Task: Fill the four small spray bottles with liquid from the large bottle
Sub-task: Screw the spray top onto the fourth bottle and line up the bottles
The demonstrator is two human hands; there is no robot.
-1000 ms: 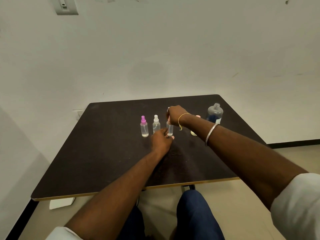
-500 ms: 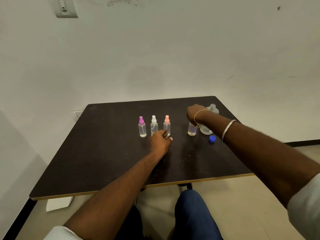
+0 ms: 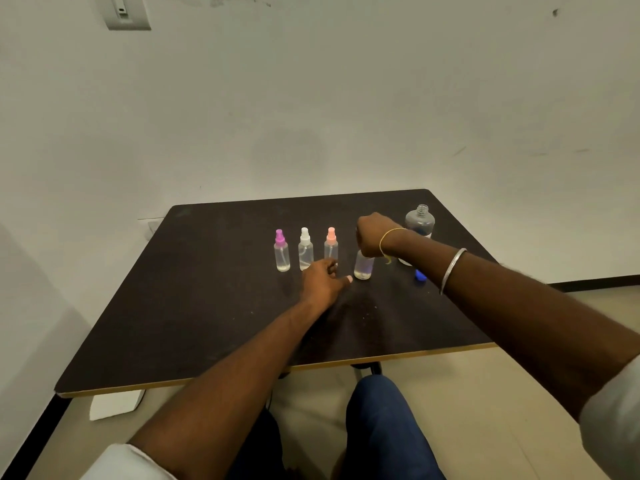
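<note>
Your right hand (image 3: 374, 237) curls down over the top of the fourth small clear spray bottle (image 3: 363, 267) and grips it there; your fingers hide its cap. That bottle stands upright on the dark brown table (image 3: 207, 306), at about 2 o'clock from your left hand (image 3: 322, 280). Your left hand rests relaxed on the tabletop and holds nothing, its thumb out toward that bottle. Its fingertips lie just beside the base of the pink-capped clear spray bottle (image 3: 331, 244); you cannot tell whether they touch. The white-capped clear spray bottle (image 3: 305, 250) and the purple-capped clear spray bottle (image 3: 281, 251) stand at its 11 o'clock. The large clear uncapped bottle (image 3: 419, 221) stands at 2 o'clock from your right hand, with a small blue cap (image 3: 420, 274) at its 6 o'clock.
</note>
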